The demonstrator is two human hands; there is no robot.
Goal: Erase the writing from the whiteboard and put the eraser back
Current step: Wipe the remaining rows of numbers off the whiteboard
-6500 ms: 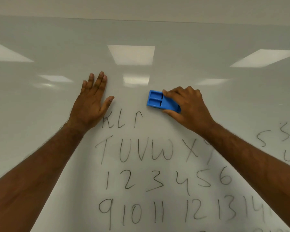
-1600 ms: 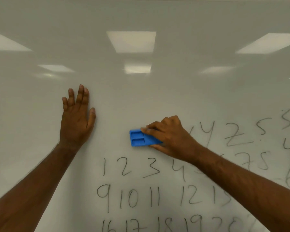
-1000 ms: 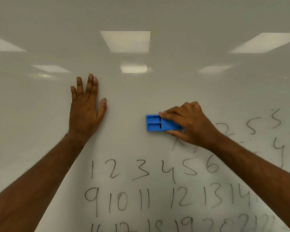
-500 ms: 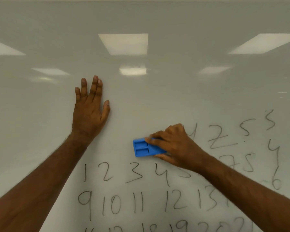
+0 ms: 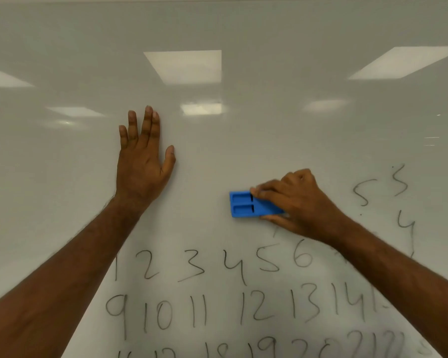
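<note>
Gripping the blue eraser (image 5: 251,205) by its long edges, the right hand (image 5: 298,202) is curling fingers over the top edge and thumb under the bottom one, pressing the pad flat against the whiteboard (image 5: 269,140) just above the row of numbers that begins with 1 (image 5: 115,264). Its two recessed pockets are facing the camera, left of the fingertips. The left hand (image 5: 142,161) is lying open, palm flat on the board with fingers straight and pointing up, well apart from the eraser and seemingly bracing the person. As for progress, the upper part of the board is showing no writing, only ceiling-light reflections, so that area is looking done. Much is remaining: the row 1 to 6, the row from 9 to 14 (image 5: 347,301) beneath it, a partly cropped row at the bottom edge, and scattered digits at the far right (image 5: 398,179). Returning the eraser is not yet begun, and no tray or ledge for it is showing.
</note>
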